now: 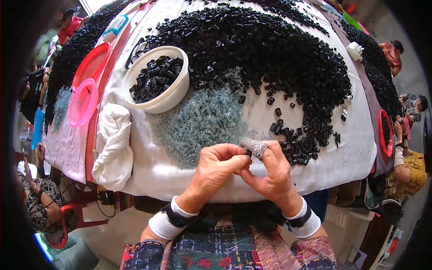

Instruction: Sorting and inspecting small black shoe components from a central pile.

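My left hand [218, 167] and my right hand [270, 173] meet at the near edge of a white-covered table [157, 173], fingertips pinched together on a small black plastic part [248, 153]. A grey fabric cot covers my right index fingertip [253, 146]. Just beyond my hands lies a heap of small clear-grey springs [202, 119]. A large pile of small black plastic parts [270, 49] fills the table's far side and curls down to the right of my hands. A white bowl [173, 96] at left holds more black parts.
A crumpled white cloth [114, 144] hangs at the table's left corner. Pink [82, 102] and red [92, 64] baskets sit on a neighbouring table at left. Other people sit at left [40, 202] and right [411, 173], beside a red basket [386, 132].
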A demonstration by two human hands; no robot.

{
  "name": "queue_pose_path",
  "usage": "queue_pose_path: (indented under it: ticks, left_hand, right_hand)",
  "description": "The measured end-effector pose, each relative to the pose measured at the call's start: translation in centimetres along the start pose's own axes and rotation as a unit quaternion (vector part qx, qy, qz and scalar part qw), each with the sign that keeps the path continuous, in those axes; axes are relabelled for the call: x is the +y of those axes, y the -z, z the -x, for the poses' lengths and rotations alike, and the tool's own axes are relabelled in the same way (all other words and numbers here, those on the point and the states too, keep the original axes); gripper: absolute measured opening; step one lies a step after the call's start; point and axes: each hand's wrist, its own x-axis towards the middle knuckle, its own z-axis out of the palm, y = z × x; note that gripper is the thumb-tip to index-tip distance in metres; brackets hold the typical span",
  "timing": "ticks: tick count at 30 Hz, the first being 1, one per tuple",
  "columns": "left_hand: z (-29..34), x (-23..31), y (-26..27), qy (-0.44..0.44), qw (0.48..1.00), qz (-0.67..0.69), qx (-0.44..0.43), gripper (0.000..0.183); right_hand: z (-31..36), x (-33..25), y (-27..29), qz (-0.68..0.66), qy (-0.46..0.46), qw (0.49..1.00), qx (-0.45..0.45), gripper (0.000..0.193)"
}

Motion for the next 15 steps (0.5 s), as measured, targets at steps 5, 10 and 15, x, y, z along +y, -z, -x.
queue_pose_path:
  ticks: [5,10,15]
  left_hand:
    - [0.23,0.11,0.01,-0.003,1.000,0.006,-0.007,0.015]
    - [0.37,0.30,0.10,0.005,0.999,-0.044,-0.022,0.010]
    - [0.29,0.26,0.14,0.017,0.998,-0.055,-0.021,0.012]
  right_hand:
    - [0.20,-0.07,-0.21,0.029,0.035,0.999,-0.001,0.037]
    - [0.34,-0.27,0.11,0.091,0.049,0.994,-0.019,0.037]
    - [-0.11,-0.15,0.39,0.082,0.062,0.994,-0.022,0.033]
